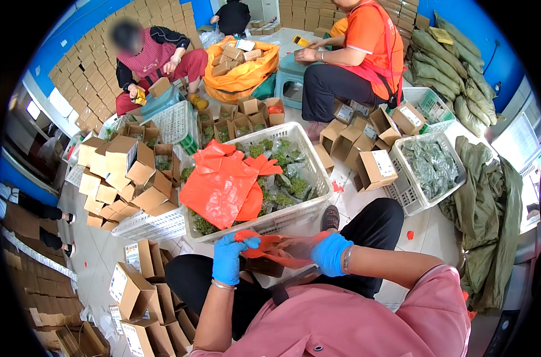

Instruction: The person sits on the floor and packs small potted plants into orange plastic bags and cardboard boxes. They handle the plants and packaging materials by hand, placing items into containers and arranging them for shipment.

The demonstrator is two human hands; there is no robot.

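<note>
Low in front of my body, a thin red plastic bag (277, 249) is stretched between my two blue-gloved hands. My left hand (227, 259) pinches its bunched left end, fingers closed. At the other end my right hand (331, 254) grips the bag, its fingertips partly hidden by the film. Just beyond stands a large white crate (309, 143) with leafy green plants (282, 196) in it, some in clear plastic. A pile of flat red plastic bags (217, 184) lies over the crate's near left part. Beneath the held bag a brown cardboard box (264, 266) partly shows.
Open cardboard boxes (127, 160) crowd the left, more boxes (142, 291) the lower left. At right stands a crate of bagged greens (428, 163) beside green sacks (484, 214). Two seated co-workers (157, 56) (356, 59) handle boxes around an orange sack (243, 71).
</note>
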